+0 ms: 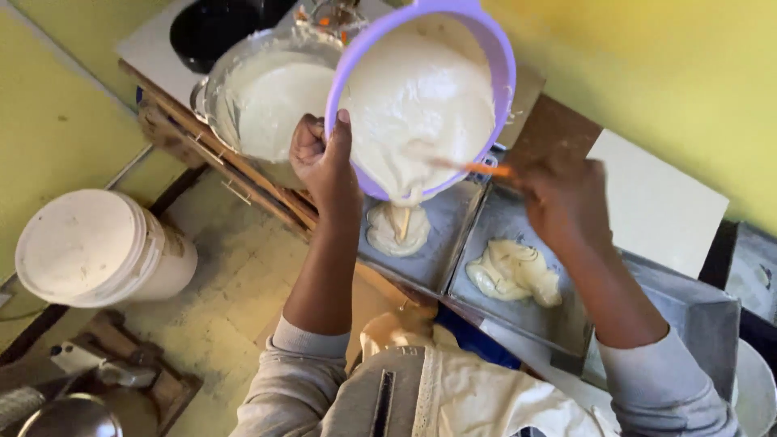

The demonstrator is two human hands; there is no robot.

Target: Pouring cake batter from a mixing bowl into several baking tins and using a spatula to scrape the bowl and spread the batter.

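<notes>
two baking tins (453,235) (518,316) with batter, one purple bowl (502,73), one steel bowl (214,97), one white bucket (97,251)

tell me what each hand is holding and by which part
Left hand grips the purple bowl by its rim; right hand holds a blurred orange-handled utensil by its handle end.

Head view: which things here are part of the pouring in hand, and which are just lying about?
In use: purple bowl of batter, tipped by the left hand; orange-handled tool in the right hand; two metal pans; steel pot.

Lying about: white bucket, black pan, white board.
</notes>
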